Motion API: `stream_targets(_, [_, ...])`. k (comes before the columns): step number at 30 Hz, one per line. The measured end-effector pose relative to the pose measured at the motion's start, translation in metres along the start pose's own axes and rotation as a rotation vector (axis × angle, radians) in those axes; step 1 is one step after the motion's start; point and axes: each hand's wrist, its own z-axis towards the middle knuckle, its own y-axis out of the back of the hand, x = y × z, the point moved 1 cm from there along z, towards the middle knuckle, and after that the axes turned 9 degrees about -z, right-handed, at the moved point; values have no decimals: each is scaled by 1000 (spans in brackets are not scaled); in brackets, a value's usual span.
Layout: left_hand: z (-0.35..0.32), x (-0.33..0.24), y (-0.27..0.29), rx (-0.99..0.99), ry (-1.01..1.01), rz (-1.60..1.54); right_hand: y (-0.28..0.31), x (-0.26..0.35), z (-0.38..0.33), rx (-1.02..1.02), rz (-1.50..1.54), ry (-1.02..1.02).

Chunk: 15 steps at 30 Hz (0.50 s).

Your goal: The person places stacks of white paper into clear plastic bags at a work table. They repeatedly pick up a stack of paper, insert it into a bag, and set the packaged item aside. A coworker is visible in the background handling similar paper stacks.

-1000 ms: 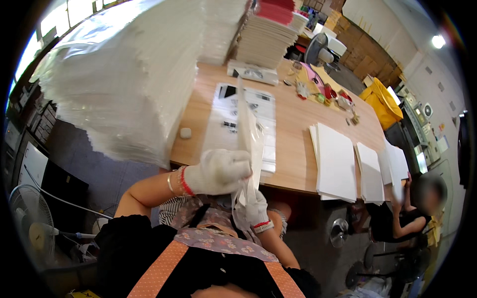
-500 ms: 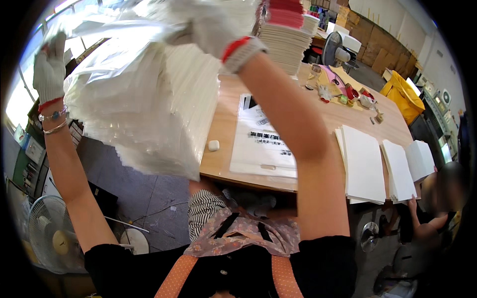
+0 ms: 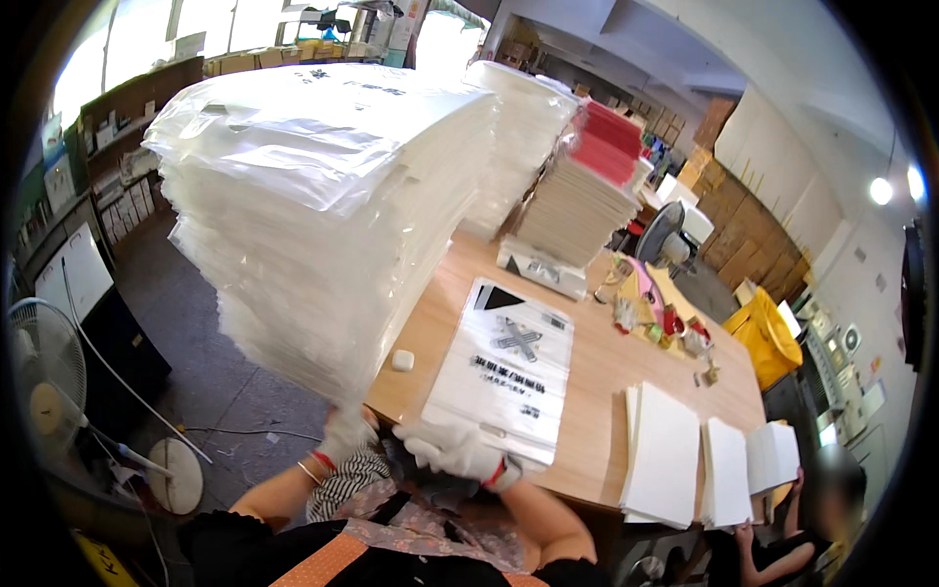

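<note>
head view, nearest first: both hands wear white knit gloves with red cuffs and sit low, close to the body at the near edge of the wooden table. the right hand rests on the near end of a flat clear plastic bag with black printing, fingers spread over its lower edge rather than pinched; whether anything is gripped under the palm i cannot tell. the bag lies flat and lengthwise on the table right in front of the person, probably so the near opening faces the hands. the left hand is tucked below the table edge under the overhanging corner of the tall stack of white plastic bags; its fingers are hidden, so whether they are closed on something cannot be told.

that stack stands at the left end of the table and leans out past its edge, close enough that a sheet can be drawn off the side without reaching. a small white block lies on the wood between the stack and the printed bag.

to the right, three piles of white sheets sit side by side along the table edge, near another person seated at the lower right.

farther back are a white box-like device, a scatter of small colourful items, a pile of cream sheets topped with red ones, a desk fan and a yellow bin. a floor fan stands at the far left.
</note>
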Motion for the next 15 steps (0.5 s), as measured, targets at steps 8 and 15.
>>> stream_targets(8, [78,-105,-185,348,-666,314,-104,-128,-90,-551,729,-415])
stream_targets(15, [114,-85,-212,471,-613,547,-160,-143,-144,-946,1091,-555])
